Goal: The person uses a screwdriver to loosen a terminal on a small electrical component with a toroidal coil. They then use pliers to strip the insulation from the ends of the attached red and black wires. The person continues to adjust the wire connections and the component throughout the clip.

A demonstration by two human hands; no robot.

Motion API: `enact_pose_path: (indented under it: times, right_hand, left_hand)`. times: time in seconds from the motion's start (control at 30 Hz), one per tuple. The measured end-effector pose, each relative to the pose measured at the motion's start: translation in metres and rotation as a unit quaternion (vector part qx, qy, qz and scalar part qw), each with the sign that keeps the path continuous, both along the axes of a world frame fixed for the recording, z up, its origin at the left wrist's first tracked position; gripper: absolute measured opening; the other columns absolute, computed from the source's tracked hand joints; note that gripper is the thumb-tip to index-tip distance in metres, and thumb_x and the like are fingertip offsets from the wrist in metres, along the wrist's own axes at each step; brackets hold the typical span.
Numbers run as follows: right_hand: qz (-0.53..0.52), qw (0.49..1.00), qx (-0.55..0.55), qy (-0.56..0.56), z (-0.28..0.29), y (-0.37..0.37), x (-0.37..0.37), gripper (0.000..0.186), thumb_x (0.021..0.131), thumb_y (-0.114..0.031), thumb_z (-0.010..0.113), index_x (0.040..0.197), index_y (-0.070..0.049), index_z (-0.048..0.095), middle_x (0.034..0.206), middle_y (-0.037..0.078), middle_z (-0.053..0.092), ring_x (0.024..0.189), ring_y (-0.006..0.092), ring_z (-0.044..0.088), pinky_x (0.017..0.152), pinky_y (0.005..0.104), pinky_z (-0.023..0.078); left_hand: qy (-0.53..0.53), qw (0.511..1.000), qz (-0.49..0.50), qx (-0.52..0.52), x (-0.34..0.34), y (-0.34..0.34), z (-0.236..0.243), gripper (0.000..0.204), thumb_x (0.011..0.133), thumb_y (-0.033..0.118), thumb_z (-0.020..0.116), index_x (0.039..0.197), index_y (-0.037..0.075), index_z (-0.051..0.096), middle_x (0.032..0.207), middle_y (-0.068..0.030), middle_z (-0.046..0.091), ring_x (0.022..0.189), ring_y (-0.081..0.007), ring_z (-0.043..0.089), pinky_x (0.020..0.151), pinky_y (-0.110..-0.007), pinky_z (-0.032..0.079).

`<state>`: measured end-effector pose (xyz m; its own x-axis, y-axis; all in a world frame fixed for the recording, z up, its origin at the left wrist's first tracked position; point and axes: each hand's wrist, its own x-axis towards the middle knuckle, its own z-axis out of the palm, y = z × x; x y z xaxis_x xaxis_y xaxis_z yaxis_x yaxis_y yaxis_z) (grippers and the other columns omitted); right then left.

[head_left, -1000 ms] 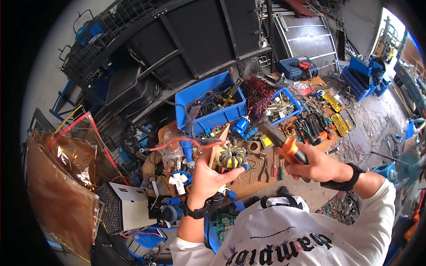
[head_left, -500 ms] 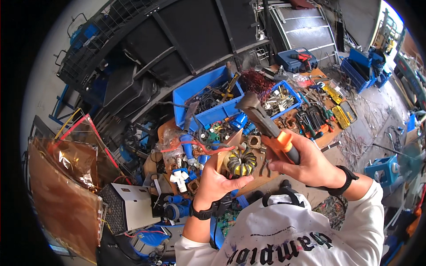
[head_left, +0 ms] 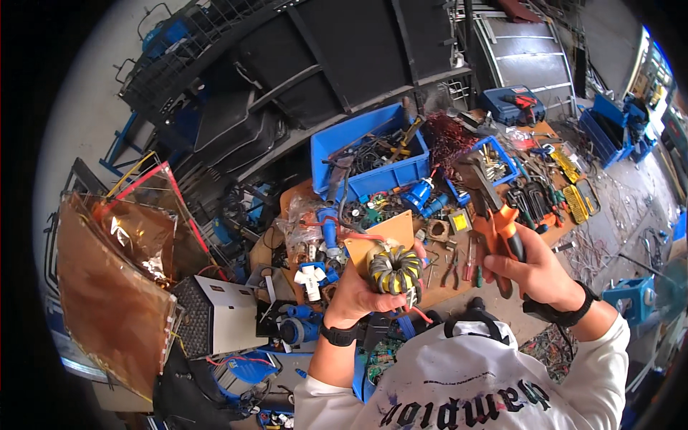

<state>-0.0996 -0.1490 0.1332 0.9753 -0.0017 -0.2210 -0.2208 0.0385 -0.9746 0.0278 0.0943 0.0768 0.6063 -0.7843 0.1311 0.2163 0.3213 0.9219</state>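
Right now, through the head view, I see the person's left hand with its fingers wrapped about a thin tan board, and against that board sits a ring-shaped coil wound in black with yellow showing between the turns. The thumb lies across the lower side of the coil, and both things are held up above the near side of the wooden bench. A short red wire sticks out beneath the coil. On the other side, my view gives me the right hand, fingers grasping a large pair of pliers with orange-and-black handles; its dark metal jaws point away from the body, apart from the coil, and in my view overlap a small blue tray of metal pieces. Farther back I make out a deep blue plastic bin with dark cables inside, and a tangled heap of dark red wire just beside it. Between the two hands, smaller pliers with dark handles lie on the bench. To the left of the coil I find a white plastic fitting, and at the far right end a yellow slotted holder.
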Motion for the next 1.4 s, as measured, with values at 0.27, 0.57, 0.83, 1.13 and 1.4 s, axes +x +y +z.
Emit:
enact_pose_path:
  times: [0.27, 0.57, 0.83, 1.13, 1.4]
  right_hand:
    - [0.012, 1.0, 0.015, -0.017, -0.028, 0.017, 0.002, 0.036, 0.092, -0.012, 0.065, 0.123, -0.003, 0.05, 0.086, 0.001, 0.061, 0.07, 0.0075, 0.058, 0.053, 0.0223, 0.045]
    - [-0.078, 0.989, 0.051, 0.111, -0.114, -0.024, 0.017, 0.019, 0.089, -0.013, 0.065, 0.102, -0.002, 0.056, 0.082, 0.005, 0.063, 0.071, 0.0125, 0.061, 0.064, 0.027, 0.052]
    - [-0.227, 0.919, 0.094, 0.309, -0.332, -0.092, -0.025, 0.013, 0.085, -0.007, 0.063, 0.094, -0.001, 0.056, 0.081, 0.008, 0.062, 0.068, 0.0209, 0.063, 0.065, 0.0353, 0.056]
    - [-0.376, 0.841, 0.118, 0.372, -0.464, -0.063, -0.016, 0.013, 0.082, -0.011, 0.058, 0.088, 0.0, 0.056, 0.063, 0.009, 0.056, 0.053, 0.0208, 0.056, 0.048, 0.0331, 0.043]
    - [-0.464, 0.816, 0.0, 0.344, -0.549, -0.058, 0.012, 0.03, 0.082, -0.022, 0.069, 0.099, -0.007, 0.049, 0.069, 0.005, 0.053, 0.053, 0.0168, 0.051, 0.049, 0.032, 0.042]
  left_hand:
    - [-0.086, 0.993, 0.075, 0.035, 0.001, 0.003, -0.002, 0.068, 0.063, 0.02, 0.085, 0.119, -0.001, 0.051, 0.109, -0.0121, 0.058, 0.091, -0.0184, 0.063, 0.074, -0.03, 0.054]
    - [-0.036, 0.974, 0.187, 0.121, 0.007, 0.029, -0.046, 0.05, 0.077, 0.003, 0.075, 0.121, 0.001, 0.051, 0.099, -0.0082, 0.066, 0.077, -0.0141, 0.066, 0.067, -0.028, 0.057]
    - [0.052, 0.93, 0.27, 0.245, -0.006, 0.091, -0.099, 0.051, 0.081, 0.013, 0.074, 0.125, -0.002, 0.051, 0.115, -0.011, 0.063, 0.102, -0.0214, 0.063, 0.086, -0.034, 0.054]
    - [0.044, 0.857, 0.388, 0.338, -0.039, 0.126, -0.117, 0.046, 0.086, 0.01, 0.064, 0.128, -0.001, 0.047, 0.115, -0.0121, 0.061, 0.098, -0.0231, 0.064, 0.081, -0.038, 0.056]
    - [0.068, 0.827, 0.434, 0.35, -0.057, 0.124, -0.1, 0.05, 0.086, 0.01, 0.063, 0.132, -0.001, 0.045, 0.116, -0.0125, 0.061, 0.094, -0.0226, 0.065, 0.078, -0.036, 0.056]
